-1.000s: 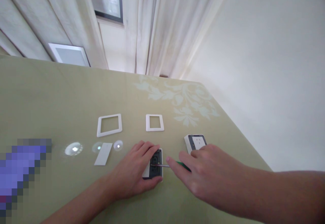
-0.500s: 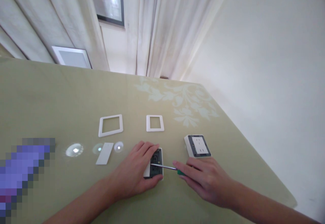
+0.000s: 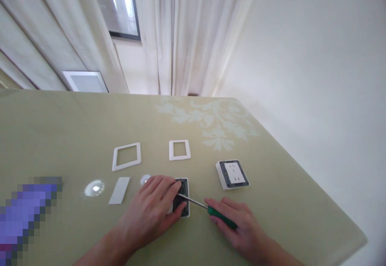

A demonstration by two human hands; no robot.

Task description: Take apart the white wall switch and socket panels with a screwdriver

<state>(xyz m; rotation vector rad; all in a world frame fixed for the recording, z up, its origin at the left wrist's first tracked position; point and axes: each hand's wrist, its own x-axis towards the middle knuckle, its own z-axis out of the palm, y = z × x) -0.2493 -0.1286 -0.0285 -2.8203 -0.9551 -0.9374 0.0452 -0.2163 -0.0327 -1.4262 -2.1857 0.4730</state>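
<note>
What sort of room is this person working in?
Probably a room in a home, though I can't be certain: long pale curtains hang beside a dark-framed window, and the green table has a pale leafy pattern.

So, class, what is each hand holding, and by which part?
Right hand: green-handled metal screwdriver, by its handle. Left hand: white-sided, dark-faced box, held across its left part.

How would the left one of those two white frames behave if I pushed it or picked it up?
The left white frame is probably light, since it's only a thin rim around an open middle. It looks like rigid plastic, so it may crack if twisted. Lying flat on the table, it would likely slide rather than roll.
</note>
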